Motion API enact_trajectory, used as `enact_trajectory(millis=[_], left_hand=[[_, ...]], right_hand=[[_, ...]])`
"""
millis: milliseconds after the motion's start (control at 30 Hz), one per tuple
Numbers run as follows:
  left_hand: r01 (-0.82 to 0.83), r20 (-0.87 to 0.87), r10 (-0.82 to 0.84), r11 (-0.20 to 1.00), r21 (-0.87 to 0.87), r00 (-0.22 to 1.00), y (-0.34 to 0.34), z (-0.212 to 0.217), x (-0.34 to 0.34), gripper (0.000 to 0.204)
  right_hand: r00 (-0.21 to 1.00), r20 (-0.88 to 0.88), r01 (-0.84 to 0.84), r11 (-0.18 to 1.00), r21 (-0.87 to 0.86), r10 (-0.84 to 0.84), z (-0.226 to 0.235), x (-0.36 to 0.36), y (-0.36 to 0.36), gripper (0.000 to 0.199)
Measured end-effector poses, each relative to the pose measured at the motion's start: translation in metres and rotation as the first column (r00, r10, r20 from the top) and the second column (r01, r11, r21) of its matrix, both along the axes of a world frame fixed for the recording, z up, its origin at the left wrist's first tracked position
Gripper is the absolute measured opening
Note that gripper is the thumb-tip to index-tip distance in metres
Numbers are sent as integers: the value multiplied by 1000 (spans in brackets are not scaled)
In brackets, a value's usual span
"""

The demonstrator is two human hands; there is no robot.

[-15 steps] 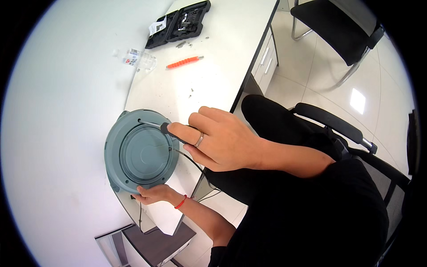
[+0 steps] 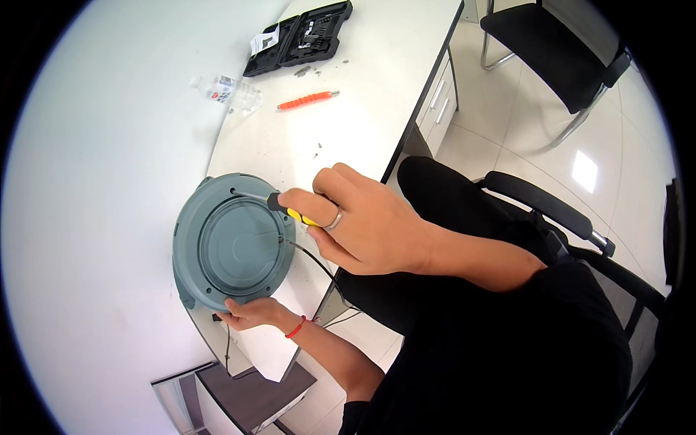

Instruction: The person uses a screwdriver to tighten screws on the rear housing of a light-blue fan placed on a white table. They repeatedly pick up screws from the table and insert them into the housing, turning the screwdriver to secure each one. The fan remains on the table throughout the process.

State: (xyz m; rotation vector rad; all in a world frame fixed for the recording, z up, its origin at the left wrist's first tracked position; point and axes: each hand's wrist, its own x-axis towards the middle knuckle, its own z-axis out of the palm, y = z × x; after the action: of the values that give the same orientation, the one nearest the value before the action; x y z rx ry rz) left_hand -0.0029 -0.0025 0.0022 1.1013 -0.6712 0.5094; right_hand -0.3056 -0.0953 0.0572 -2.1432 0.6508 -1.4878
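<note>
A round grey-green plastic housing (image 2: 190, 246) is tipped up on the white table, its recessed circular face toward me. A dark cord leaves its edge. My left hand (image 2: 250, 314) grips the lower rim, thumb on the face and the other fingers behind it, partly hidden. My right hand (image 2: 370, 221) is closed around the black and yellow handle of a screwdriver (image 2: 274, 201). The thin metal shaft points at a screw hole (image 2: 233, 191) near the upper rim, and its tip is at or in that hole.
Farther along the table (image 2: 362, 123) lie an orange ridged tool (image 2: 308, 100), small loose metal pieces (image 2: 317, 149), a clear plastic bottle (image 2: 235, 93) and an open black tool case (image 2: 312, 36). A wall stands along the left. A black chair (image 2: 547, 51) is at upper right.
My right hand has turned around the screwdriver, and more of its yellow handle shows. The tip stays at the same hole. My left hand keeps its hold; the view has shifted slightly.
</note>
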Motion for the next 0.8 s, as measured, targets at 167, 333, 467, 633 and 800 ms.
enact_trajectory(millis=[167,333,467,633,800], left_hand=[[-19,6,18,999,40,1000,1,-2,7,23],[-73,-7,74,995,69,997,-2,5,-10,26],[-47,4,46,996,72,999,-1,2,-6,29],[-66,-50,69,997,47,996,1,-1,-1,36],[-46,-44,50,996,77,998,5,-8,10,43]], right_hand=[[995,-48,90,996,-24,-91,2,1,1,35],[994,-80,78,992,99,-71,4,2,5,33],[997,-10,72,984,166,-71,4,0,4,41],[998,-59,-7,1000,23,8,3,1,-2,47],[999,-45,23,999,-31,-24,2,2,-3,39]])
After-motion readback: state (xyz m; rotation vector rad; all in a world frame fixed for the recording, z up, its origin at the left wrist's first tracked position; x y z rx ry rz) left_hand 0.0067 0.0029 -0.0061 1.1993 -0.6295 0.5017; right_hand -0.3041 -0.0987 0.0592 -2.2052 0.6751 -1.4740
